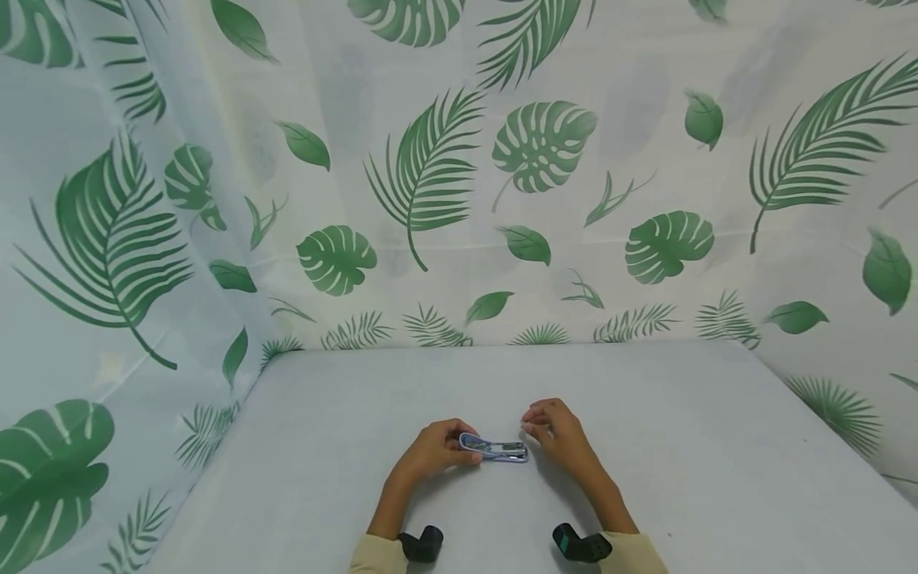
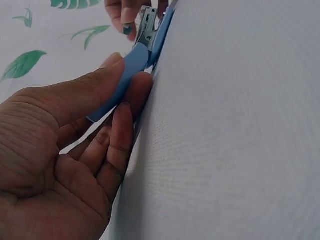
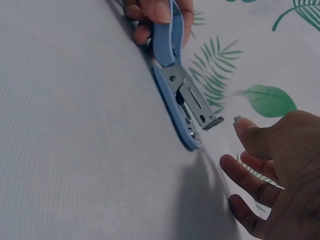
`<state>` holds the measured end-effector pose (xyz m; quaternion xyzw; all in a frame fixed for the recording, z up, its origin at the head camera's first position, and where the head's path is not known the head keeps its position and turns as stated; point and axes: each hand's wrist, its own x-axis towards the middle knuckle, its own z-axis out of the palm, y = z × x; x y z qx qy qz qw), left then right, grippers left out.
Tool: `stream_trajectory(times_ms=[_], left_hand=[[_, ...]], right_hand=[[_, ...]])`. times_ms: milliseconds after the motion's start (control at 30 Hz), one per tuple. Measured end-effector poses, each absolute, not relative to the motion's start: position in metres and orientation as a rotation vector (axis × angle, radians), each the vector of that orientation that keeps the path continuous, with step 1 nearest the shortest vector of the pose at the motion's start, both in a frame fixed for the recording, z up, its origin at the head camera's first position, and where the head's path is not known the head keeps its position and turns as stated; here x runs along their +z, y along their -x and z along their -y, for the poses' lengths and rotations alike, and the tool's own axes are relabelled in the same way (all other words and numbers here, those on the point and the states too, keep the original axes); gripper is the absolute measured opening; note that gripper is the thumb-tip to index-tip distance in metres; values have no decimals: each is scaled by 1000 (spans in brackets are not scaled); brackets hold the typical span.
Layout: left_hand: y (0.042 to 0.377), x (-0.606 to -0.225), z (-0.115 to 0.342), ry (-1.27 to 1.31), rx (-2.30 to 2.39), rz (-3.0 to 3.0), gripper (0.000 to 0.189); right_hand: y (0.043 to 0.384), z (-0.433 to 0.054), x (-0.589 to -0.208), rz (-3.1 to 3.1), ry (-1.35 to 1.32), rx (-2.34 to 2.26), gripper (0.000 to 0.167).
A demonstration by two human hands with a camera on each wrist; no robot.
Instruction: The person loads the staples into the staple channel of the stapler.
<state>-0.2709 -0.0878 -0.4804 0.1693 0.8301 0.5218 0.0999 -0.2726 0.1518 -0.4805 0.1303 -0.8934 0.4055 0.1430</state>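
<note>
My left hand (image 1: 434,451) grips the blue handles of a plier-type stapler (image 1: 496,450), thumb on one side and fingers curled on the other. Its metal nose points right, toward my other hand. In the right wrist view the steel magazine (image 3: 192,97) stands apart from the lower blue jaw, low over the white tabletop. My right hand (image 1: 562,434) hovers just beyond the nose. At its thumb tip it pinches a small grey piece (image 3: 237,120) that looks like a short strip of staples; the index fingertip is hidden behind the thumb there.
The white-covered table (image 1: 344,414) reaches back to a white curtain (image 1: 445,303) printed with green leaves, which also hangs along both sides. A black camera (image 1: 423,544) is strapped at the left wrist and another camera (image 1: 582,544) at the right.
</note>
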Motion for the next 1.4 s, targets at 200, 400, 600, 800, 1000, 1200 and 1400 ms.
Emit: stream_trajectory(times_ms=[200, 400, 600, 800, 1000, 1200, 1400], left_hand=[[270, -480, 89, -525, 1568, -2432, 31], [271, -481, 89, -518, 1568, -2430, 30], [272, -482, 88, -532, 1573, -2436, 29], [273, -482, 89, -516, 1546, -2446, 28], [272, -483, 90, -521, 1545, -2436, 31], [272, -483, 90, -534, 1539, -2429, 32], [272, -482, 90, -526, 1564, -2408, 32]], right_hand=[[266, -147, -473, 2645, -426, 1185, 7], [263, -143, -468, 2694, -488, 1190, 10], [260, -139, -467, 2752, -528, 1114, 10], [257, -135, -467, 2777, -529, 1031, 10], [254, -132, -467, 2791, -525, 974, 10], [251, -130, -466, 2784, -530, 893, 10], [249, -127, -463, 2802, -517, 755, 10]])
